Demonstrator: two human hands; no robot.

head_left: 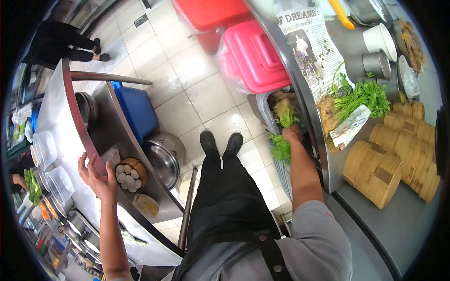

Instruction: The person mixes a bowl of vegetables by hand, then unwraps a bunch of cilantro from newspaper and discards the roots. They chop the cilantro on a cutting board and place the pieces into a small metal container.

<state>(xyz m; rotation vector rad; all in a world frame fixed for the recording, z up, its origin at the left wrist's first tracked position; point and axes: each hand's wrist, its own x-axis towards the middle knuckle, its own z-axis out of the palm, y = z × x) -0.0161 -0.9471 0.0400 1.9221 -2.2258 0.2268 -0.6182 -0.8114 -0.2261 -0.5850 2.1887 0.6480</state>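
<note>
My right hand [293, 134] is closed round a bunch of green herbs [282, 147], whose leaves stick out on both sides of the fist. It is beside the right counter's edge, over a lined bin [265, 108] with plant scraps inside. My left hand [100, 180] is at the edge of the left steel counter [89, 213], its fingers apart and nothing held. On the right counter, more leafy herbs [368, 98] lie beside roots [328, 117] and a spread newspaper [311, 51].
Bamboo steamers [372, 173] stand at the right. A pink lidded bin [258, 56], a blue bin [134, 110] and a steel pot [161, 161] are on the floor side. A basket of eggs [129, 178] sits on the left shelf. Another person's legs [82, 48] show at upper left.
</note>
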